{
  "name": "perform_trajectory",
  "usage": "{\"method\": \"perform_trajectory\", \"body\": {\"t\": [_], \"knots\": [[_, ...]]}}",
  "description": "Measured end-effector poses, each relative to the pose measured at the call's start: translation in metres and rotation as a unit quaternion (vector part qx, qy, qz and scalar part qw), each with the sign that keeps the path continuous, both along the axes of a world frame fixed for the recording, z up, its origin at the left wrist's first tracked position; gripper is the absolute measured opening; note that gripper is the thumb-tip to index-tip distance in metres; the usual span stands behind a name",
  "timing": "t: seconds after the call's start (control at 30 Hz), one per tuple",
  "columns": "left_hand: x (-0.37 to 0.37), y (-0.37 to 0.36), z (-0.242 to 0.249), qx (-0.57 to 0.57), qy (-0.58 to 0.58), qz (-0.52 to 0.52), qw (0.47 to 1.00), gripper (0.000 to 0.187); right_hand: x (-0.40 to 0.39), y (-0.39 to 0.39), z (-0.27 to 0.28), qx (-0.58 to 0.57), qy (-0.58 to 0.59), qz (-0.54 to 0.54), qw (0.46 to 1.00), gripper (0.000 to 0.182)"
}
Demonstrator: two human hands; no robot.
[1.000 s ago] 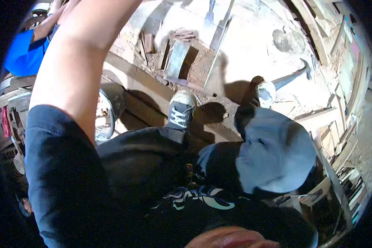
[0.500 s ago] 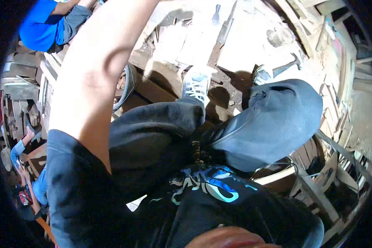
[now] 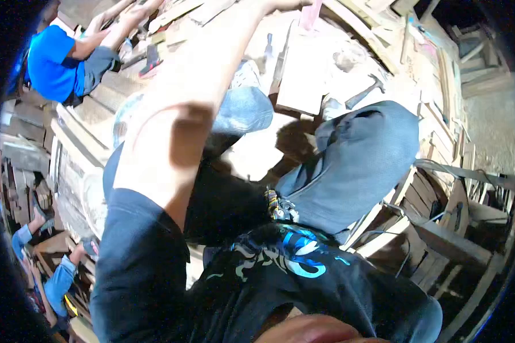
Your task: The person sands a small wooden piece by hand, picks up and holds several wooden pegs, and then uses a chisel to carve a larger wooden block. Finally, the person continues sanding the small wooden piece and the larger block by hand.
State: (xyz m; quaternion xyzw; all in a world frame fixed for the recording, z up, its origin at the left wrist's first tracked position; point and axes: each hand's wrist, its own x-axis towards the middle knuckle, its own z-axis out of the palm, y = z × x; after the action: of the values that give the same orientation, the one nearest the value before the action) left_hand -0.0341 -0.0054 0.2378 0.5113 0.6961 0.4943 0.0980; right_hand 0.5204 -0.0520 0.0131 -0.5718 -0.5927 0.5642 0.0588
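My left arm stretches forward across the view, and my left hand (image 3: 286,3) is at the top edge, partly cut off and overexposed. Its fingers are closed around the upper end of a pink piece (image 3: 309,16), whose kind I cannot make out. Just below is a pale wooden board (image 3: 303,74), lying lengthwise in front of me. A blue-handled tool (image 3: 268,46), perhaps a chisel, is on the bright surface left of the board. On the right, past my bent knee, lies a hammer (image 3: 367,91). My right hand is out of view.
A person in a blue shirt (image 3: 50,63) sits at the upper left. Another person's jeans (image 3: 62,283) show at the lower left. Stacked wooden pieces (image 3: 440,240) and long timber strips (image 3: 360,34) crowd the right side.
My view has shifted, so the hammer and blue-handled tool appear further left. My left hand and the pink piece have come into view at the top. My left leg has changed position.
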Motion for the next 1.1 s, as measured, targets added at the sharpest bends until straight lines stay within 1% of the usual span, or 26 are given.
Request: {"method": "perform_trajectory", "body": {"t": [0.03, 0.1, 0.13, 0.17, 0.23, 0.3, 0.37, 0.4, 0.43, 0.5, 0.57, 0.6, 0.7, 0.77, 0.8, 0.83, 0.9, 0.93, 1.03, 1.07, 1.1], "knots": [[0.004, 0.006, 0.002, -0.071, 0.028, 0.03, 0.997, 0.031, 0.0, -0.006, -0.003, -0.004, 0.0, 0.002, 1.0, 0.036], [0.017, 0.011, -0.014, -0.002, -0.041, -0.024, 0.999, 0.032, 0.004, -0.01, -0.004, -0.007, -0.008, 0.007, 1.0, 0.036], [0.018, 0.017, -0.026, -0.048, -0.035, -0.008, 0.998, 0.033, 0.009, -0.005, -0.001, -0.005, -0.007, 0.006, 1.0, 0.035], [0.053, -0.006, -0.01, -0.019, -0.077, 0.008, 0.997, 0.025, 0.013, -0.002, 0.002, -0.006, -0.01, 0.005, 1.0, 0.035], [0.046, 0.001, -0.043, -0.019, -0.073, 0.004, 0.997, 0.025, 0.028, 0.009, 0.01, -0.002, -0.022, -0.002, 1.0, 0.035], [0.058, -0.009, -0.05, -0.004, -0.115, -0.011, 0.993, 0.024, 0.042, 0.017, 0.016, 0.001, -0.039, -0.011, 0.999, 0.035], [0.045, 0.003, -0.094, -0.065, -0.184, 0.046, 0.98, 0.021, 0.055, 0.027, 0.024, 0.004, -0.059, -0.013, 0.998, 0.035], [0.042, -0.002, -0.108, -0.058, -0.171, 0.043, 0.983, 0.017, 0.06, 0.031, 0.028, 0.004, -0.069, -0.014, 0.998, 0.034], [0.048, -0.005, -0.122, -0.031, -0.202, 0.083, 0.975, 0.015, 0.064, 0.036, 0.031, 0.004, -0.078, -0.016, 0.997, 0.034], [0.054, -0.006, -0.145, -0.053, -0.323, 0.096, 0.94, 0.017, 0.074, 0.048, 0.04, 0.008, -0.102, -0.019, 0.995, 0.034], [0.062, -0.007, -0.166, -0.094, -0.368, 0.119, 0.917, 0.021, 0.087, 0.058, 0.05, 0.014, -0.131, -0.02, 0.991, 0.034], [0.066, -0.008, -0.176, -0.073, -0.36, 0.104, 0.924, 0.02, 0.092, 0.063, 0.055, 0.018, -0.145, -0.02, 0.989, 0.034], [0.074, -0.003, -0.213, -0.079, -0.409, 0.09, 0.904, 0.012, 0.101, 0.083, 0.073, 0.035, -0.191, -0.01, 0.981, 0.033], [0.077, -0.002, -0.237, -0.089, -0.349, 0.081, 0.93, 0.015, 0.105, 0.1, 0.084, 0.046, -0.226, 0.008, 0.973, 0.033], [0.075, 0.0, -0.236, -0.092, -0.312, 0.074, 0.943, 0.016, 0.105, 0.112, 0.094, 0.058, -0.247, 0.023, 0.967, 0.033], [0.076, 0.001, -0.235, -0.122, -0.272, 0.083, 0.951, 0.017, 0.106, 0.123, 0.102, 0.066, -0.267, 0.035, 0.961, 0.033], [0.079, 0.002, -0.213, -0.179, -0.182, 0.097, 0.962, 0.019, 0.104, 0.146, 0.109, 0.086, -0.307, 0.059, 0.946, 0.033], [0.077, 0.005, -0.221, -0.176, -0.168, 0.074, 0.967, 0.021, 0.102, 0.159, 0.115, 0.099, -0.33, 0.076, 0.936, 0.032], [0.075, 0.011, -0.244, -0.078, -0.011, 0.15, 0.986, 0.026, 0.076, 0.205, 0.14, 0.16, -0.407, 0.149, 0.887, 0.032], [0.074, 0.005, -0.217, -0.195, -0.072, 0.155, 0.966, 0.026, 0.062, 0.22, 0.148, 0.186, -0.425, 0.172, 0.869, 0.032], [0.07, 0.001, -0.228, -0.2, -0.032, 0.152, 0.967, 0.024, 0.043, 0.233, 0.155, 0.213, -0.439, 0.195, 0.851, 0.032]]}}
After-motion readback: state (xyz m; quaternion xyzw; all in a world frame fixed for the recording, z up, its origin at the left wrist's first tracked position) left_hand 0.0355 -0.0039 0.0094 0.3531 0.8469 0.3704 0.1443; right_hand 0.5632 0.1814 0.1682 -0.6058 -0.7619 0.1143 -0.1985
